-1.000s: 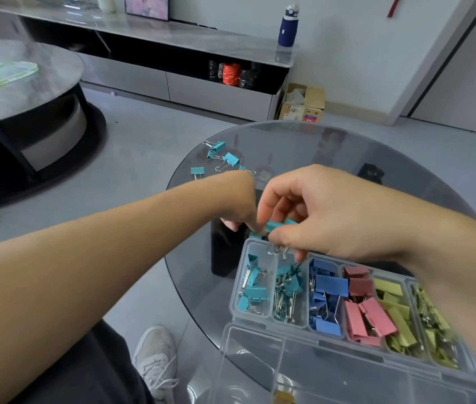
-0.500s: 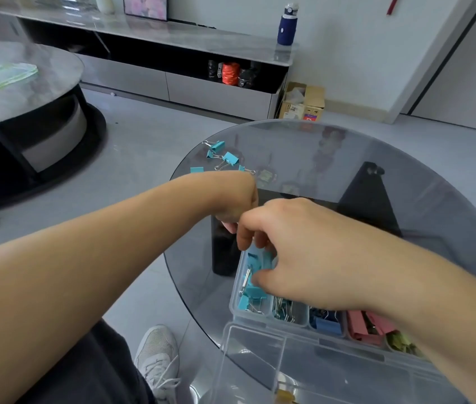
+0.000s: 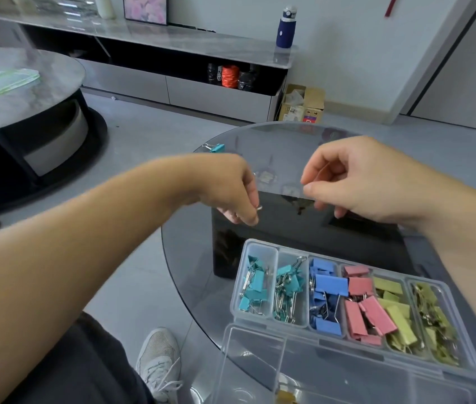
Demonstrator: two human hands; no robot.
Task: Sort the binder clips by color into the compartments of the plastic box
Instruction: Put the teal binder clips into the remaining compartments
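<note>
While our left hand (image 3: 232, 193) pinches what seems a clip's wire handle, our right hand (image 3: 347, 182) hovers with fingertips nearly together, empty; sorted binder clips (image 3: 330, 284) fill the plastic box (image 3: 260, 319).

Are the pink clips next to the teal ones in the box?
No, the blue clips sit in a compartment between the teal clips and the pink clips.

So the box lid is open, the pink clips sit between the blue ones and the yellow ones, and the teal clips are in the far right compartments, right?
Not quite. The head view shows the teal clips in the far left compartments of the plastic box; the far right one holds yellow clips. The lid is open, and the pink clips sit between blue clips and yellow.
</note>
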